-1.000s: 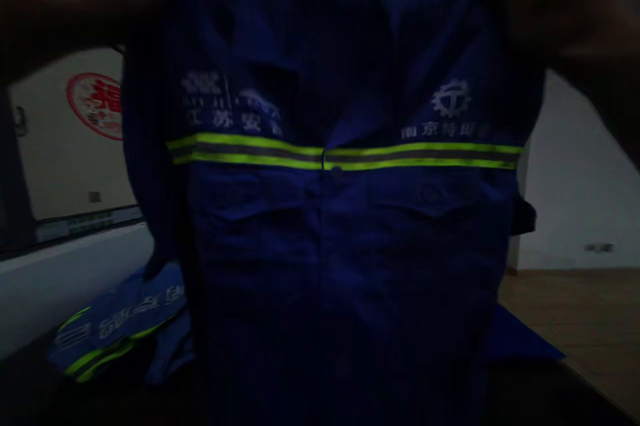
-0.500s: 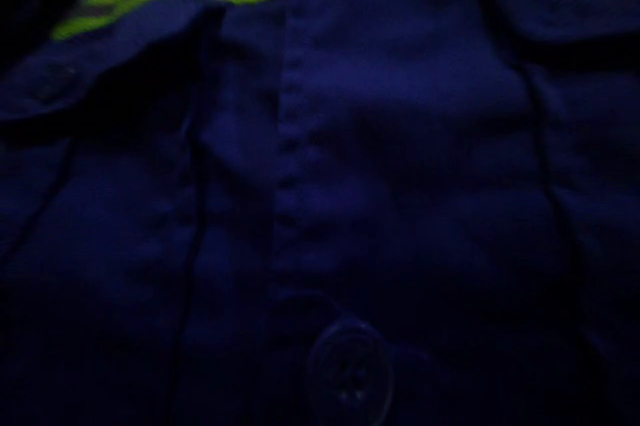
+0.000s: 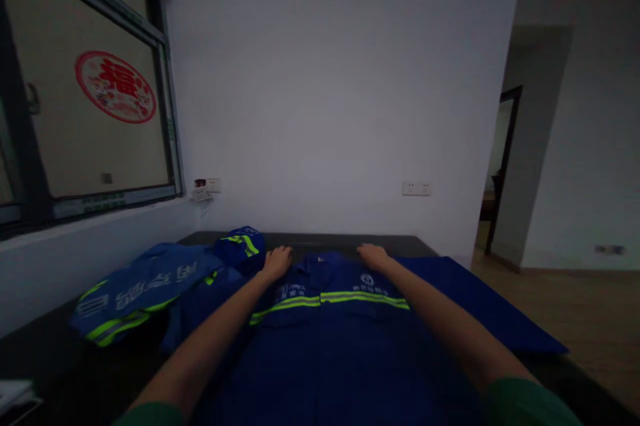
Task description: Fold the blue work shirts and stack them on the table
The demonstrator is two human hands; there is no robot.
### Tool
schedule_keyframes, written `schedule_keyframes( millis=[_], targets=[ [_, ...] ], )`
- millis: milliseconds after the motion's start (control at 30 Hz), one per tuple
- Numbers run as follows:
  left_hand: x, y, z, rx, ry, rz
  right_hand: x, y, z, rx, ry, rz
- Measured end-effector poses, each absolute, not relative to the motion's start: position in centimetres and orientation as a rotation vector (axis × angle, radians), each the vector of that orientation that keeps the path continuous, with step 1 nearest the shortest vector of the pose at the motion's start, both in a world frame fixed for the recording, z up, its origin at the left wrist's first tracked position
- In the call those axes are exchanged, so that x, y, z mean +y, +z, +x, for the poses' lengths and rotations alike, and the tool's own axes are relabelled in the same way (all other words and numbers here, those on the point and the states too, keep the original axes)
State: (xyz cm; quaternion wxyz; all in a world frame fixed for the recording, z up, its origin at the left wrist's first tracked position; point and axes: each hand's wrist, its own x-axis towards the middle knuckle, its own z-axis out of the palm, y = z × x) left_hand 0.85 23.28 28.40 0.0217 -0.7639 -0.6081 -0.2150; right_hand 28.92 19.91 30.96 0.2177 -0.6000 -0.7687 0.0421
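Note:
A dark blue work jacket (image 3: 340,339) lies front up before me, its collar at the far end. Yellow-green reflective bands and white printing cross its chest. My left hand (image 3: 279,261) is closed at the jacket's left shoulder, as seen here. At the opposite shoulder, my right hand (image 3: 373,256) is closed too. Both arms are stretched forward along the jacket's sides. The picture is dim, so single fingers show poorly. The jacket's lower part fades into shadow.
More blue reflective garments (image 3: 150,286) lie heaped at the left, with a blue cap (image 3: 245,246) behind. A flat blue cloth (image 3: 475,299) extends over the right of the dark table (image 3: 400,241). A window (image 3: 100,99) and wall (image 3: 325,113) bound the space.
Half a second ago the blue jacket filled the view close up, with its buttons and bands showing. Now it lies away from the camera on the table, with both hands at its shoulders.

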Motion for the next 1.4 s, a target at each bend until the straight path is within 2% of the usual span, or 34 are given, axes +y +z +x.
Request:
schedule_keyframes(
  millis=[200, 300, 400, 567, 767, 967, 1200, 1400],
  targets=[
    [24.9, 15.8, 1.4, -1.999, -0.444, -2.52, 20.8, 17.8, 29.0, -2.36, 0.254, -1.798],
    [25.1, 12.3, 0.7, -2.042, -0.375, -2.55, 20.9, 13.5, 30.1, -2.366, 0.248, -1.81],
    [24.5, 10.8, 0.0, -2.063, -0.374, -2.561, 20.4, 11.4, 31.1, -2.355, 0.194, -1.784],
    [25.0, 11.5, -0.7, -2.143, -0.452, -2.534, 20.7, 12.9, 31.1, -2.385, 0.283, -1.752],
    [30.2, 13.5, 2.1, -2.224, -0.751, -2.356, 26.7, 17.3, 26.0, -2.305, 0.346, -1.747],
    [33.7, 12.0, 4.4, -2.281, -0.966, -2.315, 31.5, 16.6, 21.3, -2.269, 0.493, -1.772],
    [34.7, 10.6, 3.3, -2.237, -1.189, -2.351, 33.6, 16.2, 23.7, -1.96, 0.591, -1.897],
    [35.0, 10.2, 3.0, -2.248, -1.365, -2.363, 34.7, 15.9, 27.8, -1.669, 1.069, -1.829]
  ],
)
